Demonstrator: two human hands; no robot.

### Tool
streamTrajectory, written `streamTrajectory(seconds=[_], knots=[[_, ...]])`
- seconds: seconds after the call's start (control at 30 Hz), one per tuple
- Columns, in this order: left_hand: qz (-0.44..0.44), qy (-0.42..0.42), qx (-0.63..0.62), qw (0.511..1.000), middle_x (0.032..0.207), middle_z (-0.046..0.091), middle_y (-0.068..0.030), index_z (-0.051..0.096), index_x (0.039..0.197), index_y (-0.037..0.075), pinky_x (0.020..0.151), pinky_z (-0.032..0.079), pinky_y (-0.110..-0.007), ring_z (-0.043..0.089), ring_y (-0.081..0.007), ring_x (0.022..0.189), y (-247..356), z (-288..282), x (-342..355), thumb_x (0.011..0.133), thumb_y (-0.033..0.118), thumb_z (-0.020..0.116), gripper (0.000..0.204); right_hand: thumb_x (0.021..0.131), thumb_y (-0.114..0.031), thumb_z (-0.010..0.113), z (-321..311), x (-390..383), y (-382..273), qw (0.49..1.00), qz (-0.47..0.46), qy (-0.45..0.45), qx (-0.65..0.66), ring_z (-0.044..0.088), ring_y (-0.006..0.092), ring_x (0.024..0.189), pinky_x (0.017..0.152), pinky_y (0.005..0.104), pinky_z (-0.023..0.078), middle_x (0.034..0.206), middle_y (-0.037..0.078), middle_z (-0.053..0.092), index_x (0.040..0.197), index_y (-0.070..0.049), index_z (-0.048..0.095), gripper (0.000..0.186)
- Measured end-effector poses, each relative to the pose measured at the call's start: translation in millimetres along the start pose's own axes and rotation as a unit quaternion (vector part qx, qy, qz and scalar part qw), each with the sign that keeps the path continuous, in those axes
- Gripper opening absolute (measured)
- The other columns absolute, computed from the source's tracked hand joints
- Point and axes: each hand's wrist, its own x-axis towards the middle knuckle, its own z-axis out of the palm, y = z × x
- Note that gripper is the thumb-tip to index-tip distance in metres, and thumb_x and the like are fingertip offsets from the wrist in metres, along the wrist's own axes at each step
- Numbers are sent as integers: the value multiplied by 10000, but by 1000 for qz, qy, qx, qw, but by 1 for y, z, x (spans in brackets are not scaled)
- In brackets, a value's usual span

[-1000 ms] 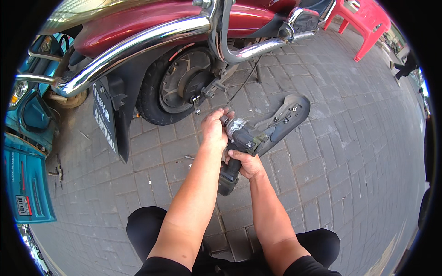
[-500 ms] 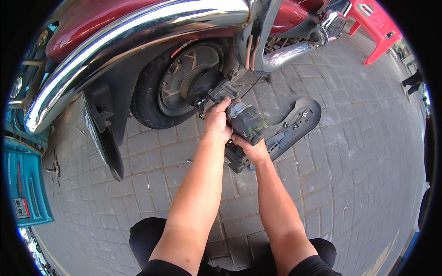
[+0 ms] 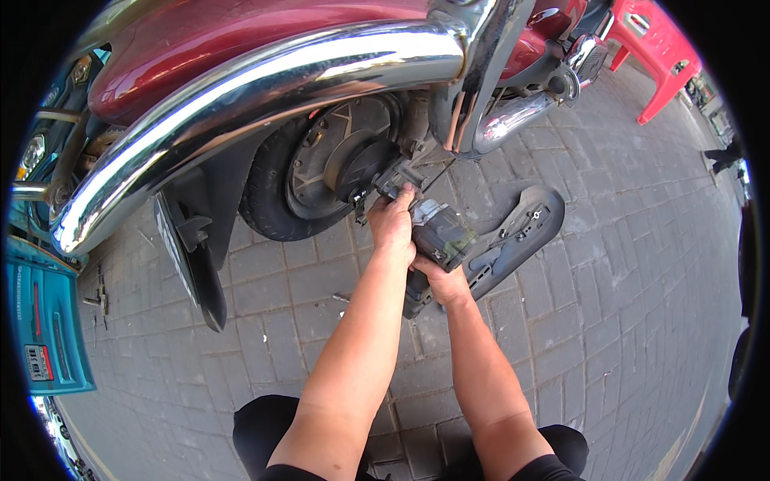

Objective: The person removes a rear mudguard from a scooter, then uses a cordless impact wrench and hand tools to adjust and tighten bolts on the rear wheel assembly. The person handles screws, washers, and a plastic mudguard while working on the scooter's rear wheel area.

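Note:
My right hand [image 3: 443,282] is closed round the grip of a dark, worn cordless impact wrench [image 3: 446,236], whose nose points at the hub of a scooter wheel [image 3: 341,160]. My left hand [image 3: 391,223] is closed just ahead of the tool, beside its nose and the metal bracket [image 3: 399,175] at the wheel's axle. What its fingers grip is hidden under the hand. Behind and under the wrench, a long dark plastic cover [image 3: 536,210] lies on the paving, with small metal parts resting in it.
A chrome bar [image 3: 265,88] of the red scooter [image 3: 184,48] arches over the wheel. A black mudguard [image 3: 210,293] hangs at left. A teal crate [image 3: 48,321] stands far left, near loose tools [image 3: 100,298]. A red plastic stool [image 3: 654,52] is at far right.
The whole view has shifted, so scooter, wheel and hands sit slightly lower and further right. Both hands keep nearly the same place against the wrench and the axle.

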Motion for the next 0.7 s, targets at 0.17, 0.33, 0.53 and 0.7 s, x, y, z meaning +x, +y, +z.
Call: streamTrajectory(seconds=[0.17,0.33,0.53,0.7], knots=[[17,-29,-8,999,910,689,-79,641,1042,-20,730,510,-311,633,-157,780,-2,1,-5,952,171,675,214,763,28,731,9,0,4,999,-36,15,21,616,168,936,861,331,508,1049,29,668,1110,-33,658,360],[34,-14,-9,999,924,671,-86,603,1084,34,708,563,-376,659,-201,775,-4,4,-3,948,137,661,180,754,-2,789,6,1,4,998,-40,44,0,615,174,1007,919,326,491,1118,38,673,1162,-38,653,432],[1,-12,5,1000,913,671,-105,583,1085,34,679,563,-384,661,-207,761,-9,6,-8,956,152,651,187,772,-49,811,-14,-4,-3,990,-47,40,-129,612,177,1057,949,337,482,1168,40,669,1204,-55,639,466],[-23,-57,24,998,873,706,-151,576,970,30,653,556,-384,658,-221,693,-14,-7,-44,958,182,643,166,776,-124,824,-6,-51,-11,974,-53,47,-214,623,215,1078,960,351,484,1188,87,669,1208,-65,637,474]])
